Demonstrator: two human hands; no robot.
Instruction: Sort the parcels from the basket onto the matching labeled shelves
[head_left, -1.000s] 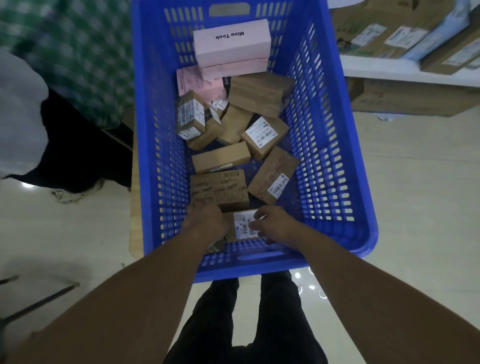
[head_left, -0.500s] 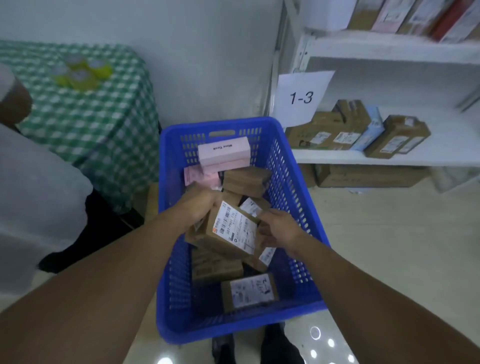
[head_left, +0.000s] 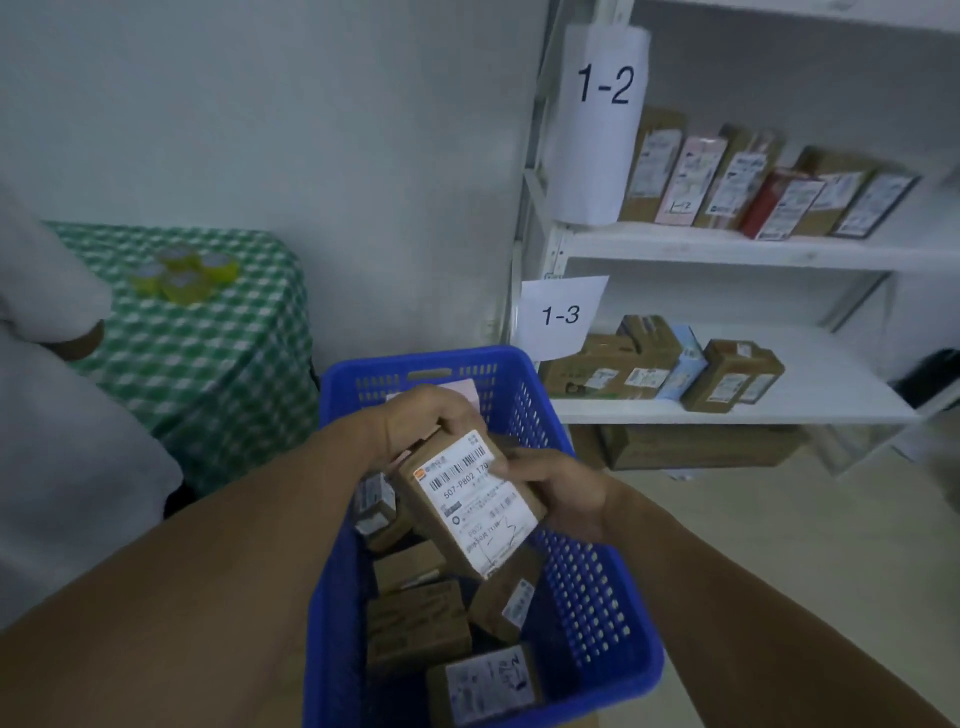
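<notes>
Both hands, left hand (head_left: 415, 421) and right hand (head_left: 556, 493), grip one brown cardboard parcel (head_left: 467, 506) above the blue plastic basket (head_left: 592, 587); several parcels remain inside, others already line the white labeled shelves (head_left: 727, 249).

The 1-3 shelf (head_left: 831, 379) lies bare right of its parcel cluster (head_left: 639, 358). On the 1-2 shelf (head_left: 649, 244) a standing row of parcels (head_left: 737, 179) leaves only a front strip bare.

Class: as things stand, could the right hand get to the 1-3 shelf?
Probably yes: nothing stands between the right hand and the open 1-3 shelf, though it and the left hand grip the parcel.
</notes>
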